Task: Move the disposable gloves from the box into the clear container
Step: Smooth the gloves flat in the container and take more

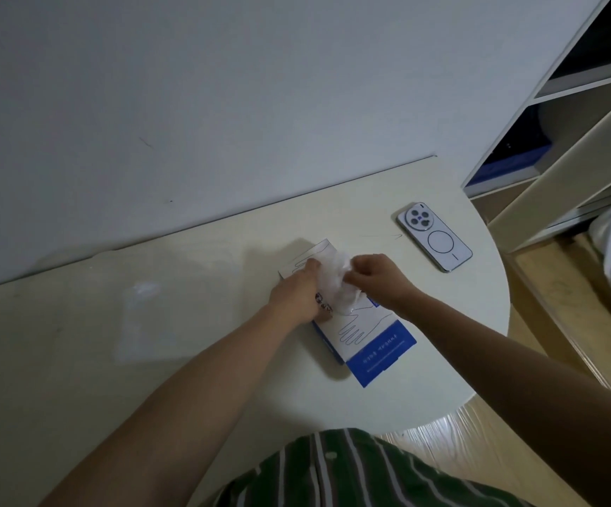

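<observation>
A white and blue glove box (pixel 366 334) with hand outlines printed on it lies flat on the cream table (pixel 77 353), its blue end flap open toward me. A bunch of thin clear disposable gloves (pixel 336 283) sticks up out of the box's top. My left hand (pixel 296 294) rests on the box, and its fingers hold the gloves from the left. My right hand (pixel 373 272) pinches the same bunch from the right. The clear container (pixel 150 316) stands to the left of the box, nearly see-through and hard to make out.
A light phone (pixel 435 237) lies face down at the table's far right, near the rounded edge. A white wall runs along the back of the table. Open shelving (pixel 567 115) stands to the right, with white bedding below it.
</observation>
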Tool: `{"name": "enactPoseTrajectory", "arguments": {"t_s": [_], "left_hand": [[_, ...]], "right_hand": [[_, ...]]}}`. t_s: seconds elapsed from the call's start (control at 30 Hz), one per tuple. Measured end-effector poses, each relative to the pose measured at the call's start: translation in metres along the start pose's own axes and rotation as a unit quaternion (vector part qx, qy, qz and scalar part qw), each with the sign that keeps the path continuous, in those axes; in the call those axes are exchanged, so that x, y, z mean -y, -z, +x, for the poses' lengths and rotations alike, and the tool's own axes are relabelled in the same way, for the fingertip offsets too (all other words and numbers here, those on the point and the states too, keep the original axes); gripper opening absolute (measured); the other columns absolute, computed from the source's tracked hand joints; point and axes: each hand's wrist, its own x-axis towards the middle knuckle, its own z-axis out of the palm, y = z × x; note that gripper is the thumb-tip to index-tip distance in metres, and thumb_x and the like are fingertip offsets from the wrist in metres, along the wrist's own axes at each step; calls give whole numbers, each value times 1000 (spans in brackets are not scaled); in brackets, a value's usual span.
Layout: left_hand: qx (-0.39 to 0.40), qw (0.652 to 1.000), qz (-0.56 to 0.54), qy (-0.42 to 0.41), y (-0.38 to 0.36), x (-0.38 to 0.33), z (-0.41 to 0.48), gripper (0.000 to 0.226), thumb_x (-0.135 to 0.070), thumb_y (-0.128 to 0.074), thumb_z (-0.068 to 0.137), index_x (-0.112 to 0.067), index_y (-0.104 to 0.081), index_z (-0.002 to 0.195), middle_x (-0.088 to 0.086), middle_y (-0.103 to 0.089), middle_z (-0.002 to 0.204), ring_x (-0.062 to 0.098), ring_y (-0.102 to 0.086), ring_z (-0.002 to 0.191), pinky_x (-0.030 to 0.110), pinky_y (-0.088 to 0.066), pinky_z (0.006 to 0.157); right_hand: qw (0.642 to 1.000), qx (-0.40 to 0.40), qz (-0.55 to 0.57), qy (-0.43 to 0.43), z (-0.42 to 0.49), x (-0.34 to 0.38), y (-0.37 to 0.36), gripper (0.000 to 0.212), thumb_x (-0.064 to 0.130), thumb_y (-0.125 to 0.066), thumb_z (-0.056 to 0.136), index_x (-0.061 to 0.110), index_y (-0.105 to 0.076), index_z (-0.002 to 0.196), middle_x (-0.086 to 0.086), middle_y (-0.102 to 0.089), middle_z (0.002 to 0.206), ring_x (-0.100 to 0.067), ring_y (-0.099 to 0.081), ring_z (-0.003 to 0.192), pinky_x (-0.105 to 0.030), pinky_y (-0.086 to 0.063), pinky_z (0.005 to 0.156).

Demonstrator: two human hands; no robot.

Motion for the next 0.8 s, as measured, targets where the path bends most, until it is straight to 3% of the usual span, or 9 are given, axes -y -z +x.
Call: {"name": "enactPoseTrajectory", "arguments": {"t_s": [0.13,0.27,0.33,0.4,0.5,0.6,0.7,0.73,0.8], "left_hand": [[-2,1000,-19,-3,-1,2,1,91,-31,-83,69,-16,-25,139,6,-50,135,27,-56,114,32,-44,84],[14,999,-32,-13,1,2,0,85,-32,-78,75,-16,-27,141,8,-50,134,27,-56,113,31,-42,86],[30,998,-61,-5,7,2,0,69,-32,-68,86,-14,-32,142,11,-53,130,28,-57,112,31,-43,89],[16,986,-167,21,17,0,-2,36,-25,-49,97,-10,-49,129,15,-61,114,29,-61,96,35,-48,82],[-22,889,-453,58,36,-3,-11,34,-25,-31,102,-4,-56,113,13,-62,79,23,-58,63,34,-49,60],[-32,805,-590,51,58,-2,-23,59,-54,-27,98,-8,-63,105,9,-67,78,21,-63,64,34,-52,65],[-33,819,-573,23,75,4,-31,77,-78,-39,80,-10,-70,100,9,-71,89,18,-67,74,31,-55,69],[-42,830,-556,17,78,8,-32,74,-75,-51,77,-8,-69,101,10,-71,90,18,-67,74,30,-56,67],[-81,864,-497,6,82,21,-37,47,-44,-73,81,0,-69,98,11,-68,81,19,-62,68,30,-52,66]], "right_hand": [[977,-99,190,12,3,21,15,28,16,-50,98,-9,-63,92,-14,-57,77,-26,-53,72,-38,-47,72],[968,-64,240,17,2,37,30,30,18,-43,100,-1,-67,100,-7,-60,82,-17,-56,73,-27,-47,67],[975,-31,218,20,1,31,30,29,18,-42,100,8,-68,103,-5,-66,94,-18,-61,84,-29,-52,76],[974,6,225,21,-1,24,28,22,18,-48,97,9,-68,101,-9,-67,92,-22,-62,80,-30,-53,72],[971,40,235,37,-4,19,22,26,24,-54,87,3,-64,99,-7,-65,74,-20,-62,65,-27,-52,60],[972,45,217,78,-5,23,15,29,31,-56,83,6,-63,96,-6,-66,70,-16,-61,60,-27,-52,60],[969,62,221,90,-4,32,5,32,34,-54,86,5,-63,96,-9,-67,69,-16,-60,57,-25,-51,57],[969,68,222,84,-3,36,1,32,31,-51,87,3,-62,97,-9,-66,69,-15,-60,56,-24,-50,55],[967,95,224,77,-2,49,-10,35,29,-49,88,-2,-61,100,-11,-65,70,-18,-60,58,-24,-50,53]]}}
